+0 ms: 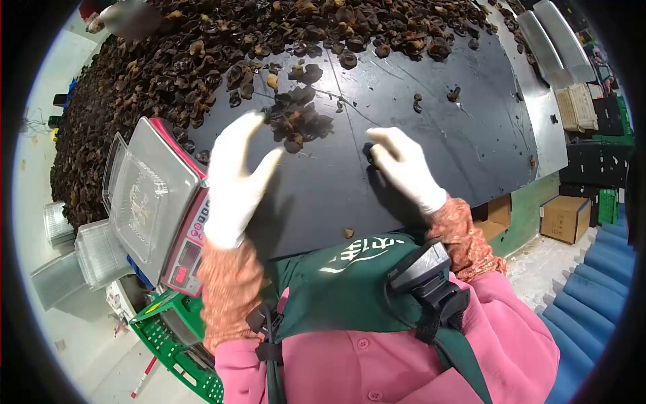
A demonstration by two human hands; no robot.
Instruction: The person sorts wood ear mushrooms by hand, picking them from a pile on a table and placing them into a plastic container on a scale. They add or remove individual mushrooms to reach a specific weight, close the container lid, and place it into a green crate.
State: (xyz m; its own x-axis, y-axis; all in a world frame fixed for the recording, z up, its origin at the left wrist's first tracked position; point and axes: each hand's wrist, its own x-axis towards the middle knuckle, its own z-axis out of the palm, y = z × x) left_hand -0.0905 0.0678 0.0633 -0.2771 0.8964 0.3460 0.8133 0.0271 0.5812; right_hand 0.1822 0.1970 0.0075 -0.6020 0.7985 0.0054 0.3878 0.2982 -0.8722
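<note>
- On the dark table (484,121), a loose clump (297,121) of dark, curled fungus lies just beyond and between the hands; the big pile (161,81) spreads behind and to the left.
- Left hand (235,178), gloved: open, thumb well away from the fingers, with nothing seen in it. Its fingertips are at the clump's near-left edge; contact I cannot tell.
- Right hand (404,165), gloved: thumb and fingertips drawn nearly together, seemingly pinching a dark piece (368,153).
- For good handling, I'd keep that pinch light, as thin folds may tear; use the left fingertips to spread the clump so single pieces show.
- Keep the left forearm off the scale (173,222), close beside it, since a nudge could upset the reading or the clear tray (138,202) on it.
- Writing: white characters on the green apron (336,289), slanted and not surely readable. The scale's red digits are too small to read, as is any print on the carton (565,219).
</note>
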